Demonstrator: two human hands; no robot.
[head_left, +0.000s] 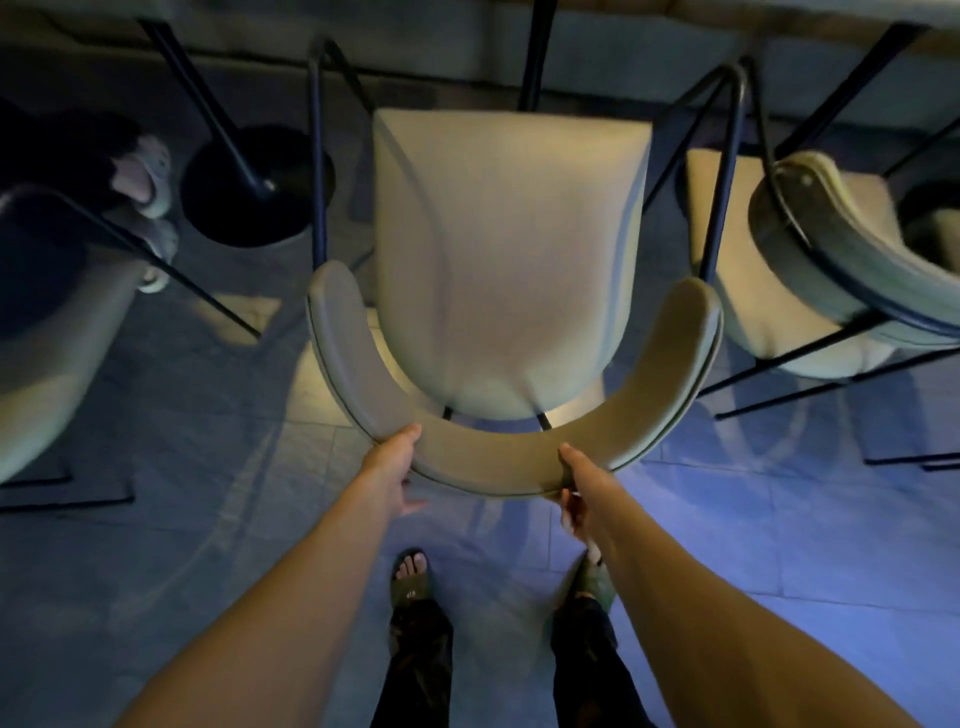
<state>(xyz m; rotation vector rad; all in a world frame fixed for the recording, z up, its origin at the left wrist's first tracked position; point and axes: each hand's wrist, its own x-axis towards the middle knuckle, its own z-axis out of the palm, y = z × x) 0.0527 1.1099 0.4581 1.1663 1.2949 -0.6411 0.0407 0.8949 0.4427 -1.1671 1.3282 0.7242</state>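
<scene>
A pale upholstered chair (511, 249) with a curved padded backrest (498, 457) and thin black metal legs stands in front of me, its seat facing a table at the top. My left hand (397, 470) grips the backrest's left part, thumb on top and fingers under the rim. My right hand (574, 491) grips the backrest a little right of centre, thumb on top, fingers curled beneath. My two sandalled feet show on the tiled floor just behind the chair.
A matching chair (810, 270) stands close on the right and another (52, 332) on the left. A black round table base (249, 187) sits left of the seat, beside another person's slippered feet (148, 182). The table edge (727, 21) runs along the top.
</scene>
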